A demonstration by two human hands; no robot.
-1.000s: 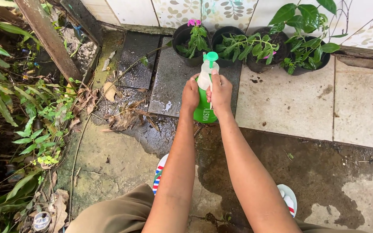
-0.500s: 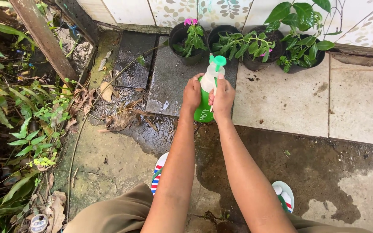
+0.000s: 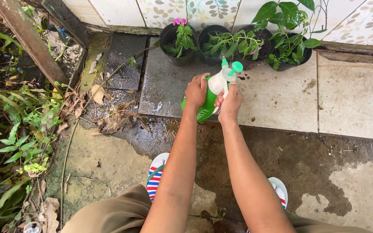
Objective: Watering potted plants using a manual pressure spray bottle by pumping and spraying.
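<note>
Seen from above, a person crouches on a damp paved floor (image 3: 281,103) and holds a green spray bottle (image 3: 207,103) in both bare hands, out in front of the knees. The left hand (image 3: 196,91) is closed around the bottle's green body, and the right hand (image 3: 230,102) grips it from the other side, fingers curled near the white neck. The bottle is tilted so that its white top and green nozzle (image 3: 234,67) lean up and to the right, towards a row of plants. Just beyond the nozzle, three dark round pots stand side by side against a tiled wall (image 3: 160,11) with a leaf pattern: a pot with a pink flower (image 3: 178,36) on the left, a pot of narrow green leaves (image 3: 227,43) in the middle, and a pot with broad leaves (image 3: 291,36) on the right. Nothing lies between the nozzle and the pots. The paving nearest the person is dark and wet, while the slabs to the right are pale and dry. Dry brown leaves (image 3: 113,118) lie scattered to the left of the hands, and past them is a tangle of green weeds (image 3: 18,129) and a slanting wooden plank (image 3: 29,39). Below the forearms, two feet in striped sandals (image 3: 155,176) rest on the wet ground, with khaki-clad knees (image 3: 109,213) at the bottom edge.
</note>
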